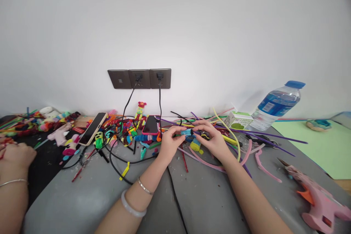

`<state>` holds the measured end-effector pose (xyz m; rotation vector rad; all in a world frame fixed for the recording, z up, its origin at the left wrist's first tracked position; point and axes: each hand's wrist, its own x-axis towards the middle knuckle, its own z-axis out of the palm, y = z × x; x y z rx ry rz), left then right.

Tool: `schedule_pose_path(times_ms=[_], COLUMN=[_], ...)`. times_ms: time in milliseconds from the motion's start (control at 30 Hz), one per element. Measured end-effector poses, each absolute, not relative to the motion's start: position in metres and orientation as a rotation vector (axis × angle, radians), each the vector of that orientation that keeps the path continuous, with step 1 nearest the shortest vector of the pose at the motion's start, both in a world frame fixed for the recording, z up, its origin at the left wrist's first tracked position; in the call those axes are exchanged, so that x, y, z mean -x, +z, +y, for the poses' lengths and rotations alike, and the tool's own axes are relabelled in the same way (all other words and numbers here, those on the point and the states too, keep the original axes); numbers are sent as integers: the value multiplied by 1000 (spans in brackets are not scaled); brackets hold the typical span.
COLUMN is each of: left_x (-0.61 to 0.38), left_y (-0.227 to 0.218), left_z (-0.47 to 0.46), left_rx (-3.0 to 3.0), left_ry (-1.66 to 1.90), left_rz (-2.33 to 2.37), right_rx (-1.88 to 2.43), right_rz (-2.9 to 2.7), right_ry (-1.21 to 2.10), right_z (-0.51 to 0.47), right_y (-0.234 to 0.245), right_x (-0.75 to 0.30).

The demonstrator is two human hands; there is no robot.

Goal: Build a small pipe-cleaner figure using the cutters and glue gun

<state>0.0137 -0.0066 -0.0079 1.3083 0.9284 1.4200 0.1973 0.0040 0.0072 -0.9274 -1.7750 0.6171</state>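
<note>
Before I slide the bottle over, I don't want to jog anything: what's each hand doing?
Left hand: closed, pinching the blue piece.
Right hand: curled right beside it; whether gripping cannot be told.

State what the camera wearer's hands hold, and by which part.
A small blue piece: the left hand pinches its left end; the right hand is at its darker right end, but whether it grips there cannot be told.
</note>
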Motion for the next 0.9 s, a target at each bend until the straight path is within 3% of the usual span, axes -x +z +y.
schedule_pose_path(times_ms=[900], left_x=[-13], left_y=[-8], left_z=[-7], left_rx=[-1350], left_ry=[1393], left_rz=[952], right_rx=[928], right_rz=[-1793], right_ry=[643], right_z=[4], right_y=[8], right_x=[-198])
